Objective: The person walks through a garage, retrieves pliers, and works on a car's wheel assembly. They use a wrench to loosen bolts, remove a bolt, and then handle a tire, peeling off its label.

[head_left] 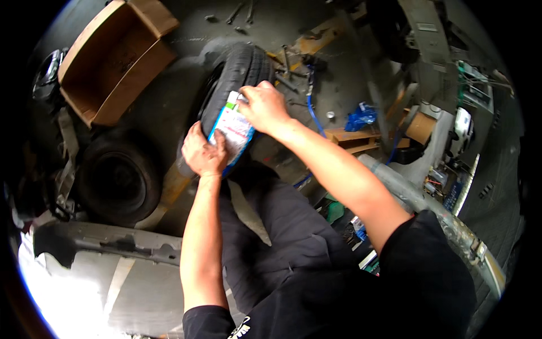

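In front of me a black car tyre [248, 63] stands on its tread. Against its near part I have a flat packet [234, 129] in white and blue with a green patch and a white piece at its upper end. My left hand [205, 151] grips the packet's lower left side, thumb across its face. The curled fingers of my right hand [265, 107] pinch its upper right end, by the white piece. Whether the packet rests on the tyre or is held just above it, I cannot tell.
A second wheel [119, 179] lies at left, below an open cardboard box [113, 68]. Metal tools [286, 59] are scattered on the floor beyond the tyre. A blue hose [314, 113] runs at right, near a blue plastic bag [361, 117]. A large grey panel [147, 282] lies at lower left.
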Demonstrator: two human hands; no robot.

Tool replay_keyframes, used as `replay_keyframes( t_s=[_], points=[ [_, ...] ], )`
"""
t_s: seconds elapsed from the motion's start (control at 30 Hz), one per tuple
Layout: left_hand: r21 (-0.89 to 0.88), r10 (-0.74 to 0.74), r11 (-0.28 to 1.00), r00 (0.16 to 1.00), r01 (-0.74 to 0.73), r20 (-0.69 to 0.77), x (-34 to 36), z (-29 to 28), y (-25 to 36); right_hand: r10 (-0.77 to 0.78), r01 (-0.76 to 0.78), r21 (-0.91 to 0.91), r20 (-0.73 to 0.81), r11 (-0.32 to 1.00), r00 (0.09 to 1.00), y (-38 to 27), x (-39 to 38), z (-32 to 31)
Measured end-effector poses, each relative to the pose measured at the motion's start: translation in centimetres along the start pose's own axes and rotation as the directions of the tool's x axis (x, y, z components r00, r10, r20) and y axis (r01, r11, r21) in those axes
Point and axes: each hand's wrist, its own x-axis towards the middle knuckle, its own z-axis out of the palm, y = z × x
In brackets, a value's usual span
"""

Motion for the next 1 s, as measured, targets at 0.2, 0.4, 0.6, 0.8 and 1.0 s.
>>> replay_keyframes(
  t_s=[0.2,0.4,0.6,0.8,1.0],
  points=[
    [-0.028,-0.063,0.997,0.994,0.066,0.092,-0.7,0.1,0.5,0.035,-0.033,-0.066,0.035,0.997,0.999,0.5,-0.2,0.6],
    [-0.018,-0.056,0.998,0.997,0.057,0.043,-0.7,1.1,1.8,0.019,-0.015,0.112,-0.029,0.994,0.999,-0.1,-1.2,-0.8],
    [0.027,-0.037,0.999,0.999,0.036,0.012,-0.7,0.3,1.5,0.159,-0.37,0.684,0.353,0.629,0.922,1.1,3.1,-3.8],
    [-0.017,-0.022,1.0,1.0,0.022,0.002,-0.9,0.2,1.9,0.202,-0.6,0.712,0.569,0.366,0.797,1.5,6.0,-5.4],
    [-0.042,-0.039,0.998,0.999,0.039,-0.008,-1.3,0.4,2.2,0.194,-0.501,0.422,0.587,0.755,0.786,0.4,6.4,-4.5]
  ],
)
